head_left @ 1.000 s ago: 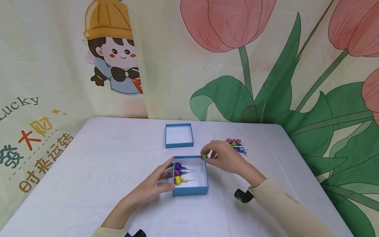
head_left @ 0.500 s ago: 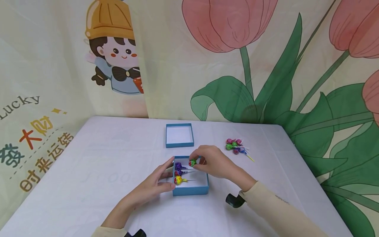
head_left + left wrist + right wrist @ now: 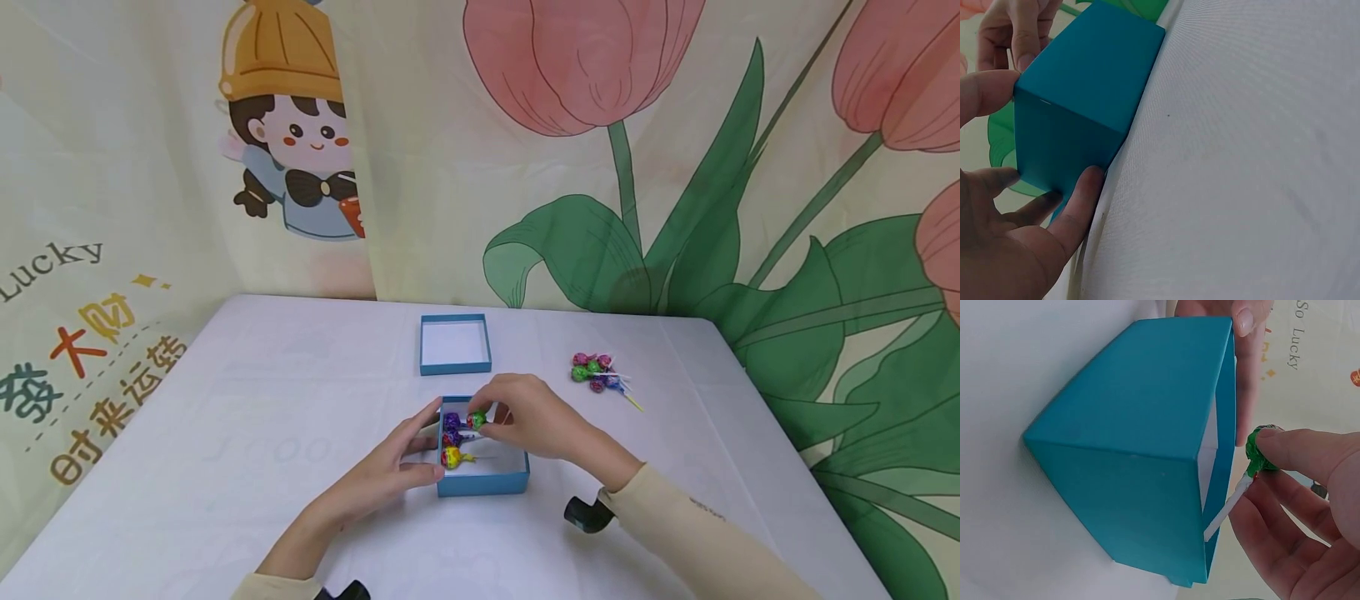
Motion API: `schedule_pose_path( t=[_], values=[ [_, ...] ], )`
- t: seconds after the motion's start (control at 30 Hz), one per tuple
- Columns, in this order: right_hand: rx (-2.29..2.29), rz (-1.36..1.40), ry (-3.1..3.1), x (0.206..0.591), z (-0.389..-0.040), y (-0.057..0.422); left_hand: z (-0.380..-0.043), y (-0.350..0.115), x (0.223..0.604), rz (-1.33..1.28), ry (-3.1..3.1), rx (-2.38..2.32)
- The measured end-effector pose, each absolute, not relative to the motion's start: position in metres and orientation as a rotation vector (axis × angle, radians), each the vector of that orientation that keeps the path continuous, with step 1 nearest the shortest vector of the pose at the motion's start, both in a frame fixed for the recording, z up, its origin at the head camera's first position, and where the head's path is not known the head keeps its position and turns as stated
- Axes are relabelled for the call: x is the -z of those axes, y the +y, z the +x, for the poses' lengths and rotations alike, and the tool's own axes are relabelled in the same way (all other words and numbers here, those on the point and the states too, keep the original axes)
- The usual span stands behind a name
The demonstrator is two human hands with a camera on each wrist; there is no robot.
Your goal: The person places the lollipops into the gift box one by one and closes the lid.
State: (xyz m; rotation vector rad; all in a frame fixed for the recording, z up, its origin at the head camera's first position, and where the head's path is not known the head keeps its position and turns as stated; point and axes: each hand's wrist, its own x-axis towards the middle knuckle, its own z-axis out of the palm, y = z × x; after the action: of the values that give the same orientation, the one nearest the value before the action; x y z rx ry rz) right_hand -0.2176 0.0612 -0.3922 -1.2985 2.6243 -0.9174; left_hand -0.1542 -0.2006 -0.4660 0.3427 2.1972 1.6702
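A blue open-topped box [image 3: 483,483] with a white inside stands on the table. Along its left part lie two purple-wrapped lollipops [image 3: 452,422] and a yellow lollipop [image 3: 452,457], sticks pointing right. My left hand [image 3: 390,458] rests on the box's left wall, thumb at the near corner; in the left wrist view its spread fingers [image 3: 1082,209] touch the wall. Above the box's back part, my right hand [image 3: 528,417] pinches a green lollipop [image 3: 1259,450] by its wrapped head. The white stick [image 3: 1229,509] slants down past the box rim in the right wrist view.
Behind the box lies its blue lid [image 3: 454,367], inside facing up. A loose pile of wrapped lollipops [image 3: 592,371] is at the back right of the white-covered table [image 3: 225,483]. A printed cloth [image 3: 420,167] hangs behind the table.
My right hand has brought the green lollipop leftward, from the box's right edge to over its inside, near the purple ones. The left hand and the box have stayed put.
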Motion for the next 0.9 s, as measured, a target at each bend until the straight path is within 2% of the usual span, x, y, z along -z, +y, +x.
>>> schedule_pose_path(
  t=[0.9],
  values=[
    [0.790, -1.305, 2.489, 0.420, -0.213, 0.038, -0.156, -0.202, 0.471, 0.349, 2.182, -1.684]
  ],
)
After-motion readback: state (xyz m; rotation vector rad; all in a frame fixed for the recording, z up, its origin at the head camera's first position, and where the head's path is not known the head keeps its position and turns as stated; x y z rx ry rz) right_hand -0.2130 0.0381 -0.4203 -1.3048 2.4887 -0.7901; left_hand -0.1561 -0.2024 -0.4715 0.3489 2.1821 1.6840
